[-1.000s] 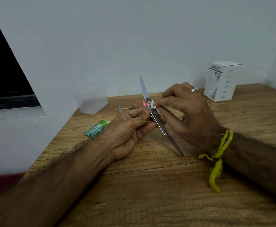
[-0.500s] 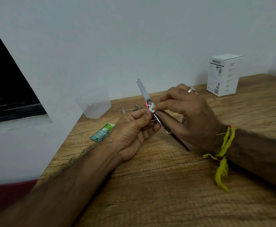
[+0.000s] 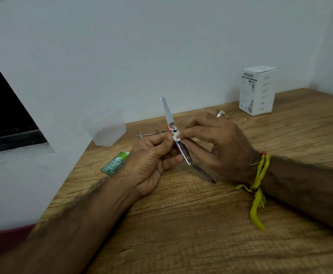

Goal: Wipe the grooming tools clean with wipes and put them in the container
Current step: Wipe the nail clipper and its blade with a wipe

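Two forearms come in over the wooden desk [image 3: 181,234], meeting mid-desk. Right wrist carries a yellow thread band [image 3: 258,186] with a loose tail hanging down.

Left hand [image 3: 151,155]: fingers curled, grip clamped on the metal grooming tool [image 3: 183,151] from the left side, thumb and index close to its hinge. Tool is long and thin, unfolded, and runs diagonally: lower tip points near-right and sits at or just above the desk surface (can't tell if it touches), upper flat blade sticks up toward the wall. Small red spot near the hinge.

Right hand [image 3: 217,141]: fingers curled, thumb and index pinch a small white wipe [image 3: 176,137] against the tool just below the hinge. Remaining fingers lie behind the tool's lower half. Ring [image 3: 220,113] on one finger.

Left of the left hand, flat on the desk: green sachet [image 3: 115,162], well apart from the tool.

Beyond the hands, lying on the desk: more small metal tools [image 3: 147,133], partly hidden behind the fingers, exact types too small to tell.

Far left, near the wall at the desk's edge: clear plastic container [image 3: 105,128], upright. Contents not readable.

Far right, near the wall: white printed carton [image 3: 258,90], upright, well apart from everything else.
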A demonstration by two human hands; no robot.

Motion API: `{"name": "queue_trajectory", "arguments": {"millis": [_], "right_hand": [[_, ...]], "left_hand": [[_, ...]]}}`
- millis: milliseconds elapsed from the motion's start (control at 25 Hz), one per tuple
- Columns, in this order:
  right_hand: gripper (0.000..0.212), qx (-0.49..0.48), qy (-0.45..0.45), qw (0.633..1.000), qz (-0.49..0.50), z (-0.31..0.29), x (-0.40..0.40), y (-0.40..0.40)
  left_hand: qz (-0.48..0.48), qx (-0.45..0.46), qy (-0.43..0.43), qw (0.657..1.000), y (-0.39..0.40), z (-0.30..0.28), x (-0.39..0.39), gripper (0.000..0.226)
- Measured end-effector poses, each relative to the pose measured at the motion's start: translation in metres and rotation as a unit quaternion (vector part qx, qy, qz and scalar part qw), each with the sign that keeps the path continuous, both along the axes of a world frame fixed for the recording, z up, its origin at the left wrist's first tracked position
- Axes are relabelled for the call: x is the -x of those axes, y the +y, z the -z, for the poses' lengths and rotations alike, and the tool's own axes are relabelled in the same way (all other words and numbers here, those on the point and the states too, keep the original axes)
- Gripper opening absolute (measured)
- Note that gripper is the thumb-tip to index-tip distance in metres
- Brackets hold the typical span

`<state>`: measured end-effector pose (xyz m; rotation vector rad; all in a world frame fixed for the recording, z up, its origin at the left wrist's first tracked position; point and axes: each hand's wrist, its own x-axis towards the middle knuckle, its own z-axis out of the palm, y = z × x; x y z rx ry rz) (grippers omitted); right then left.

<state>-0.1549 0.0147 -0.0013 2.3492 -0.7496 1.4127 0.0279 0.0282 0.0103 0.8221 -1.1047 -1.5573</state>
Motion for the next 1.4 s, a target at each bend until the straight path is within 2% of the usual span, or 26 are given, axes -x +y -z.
{"name": "queue_trajectory", "arguments": {"millis": [160,360,480,720,840,1200,1400], "right_hand": [[0.016,-0.006,0.000,1.000,-0.004,0.001,-0.001,0.000],[0.016,-0.003,0.005,1.000,-0.005,0.000,0.001,0.004],[0.011,0.000,0.025,1.000,-0.010,0.001,-0.001,0.003],[0.010,0.011,0.048,0.999,-0.014,0.002,0.003,0.003],[0.011,0.005,0.033,0.999,-0.010,0.002,0.002,0.000],[0.015,-0.042,0.070,0.997,-0.009,0.004,0.012,-0.003],[0.018,-0.025,0.100,0.995,-0.013,0.002,0.010,-0.001]], "left_hand": [[-0.002,0.003,0.002,1.000,0.001,0.000,-0.001,0.025],[-0.003,0.008,0.007,1.000,0.001,0.000,-0.001,0.026],[-0.009,0.010,0.008,1.000,0.000,0.001,-0.001,0.018],[-0.024,0.016,0.003,1.000,-0.003,0.004,0.000,0.024],[-0.040,0.023,0.000,0.999,-0.003,0.004,0.000,0.019],[-0.091,0.025,-0.018,0.995,-0.003,0.004,0.003,0.011],[-0.112,0.059,-0.046,0.991,-0.004,0.008,0.003,0.022]]}}
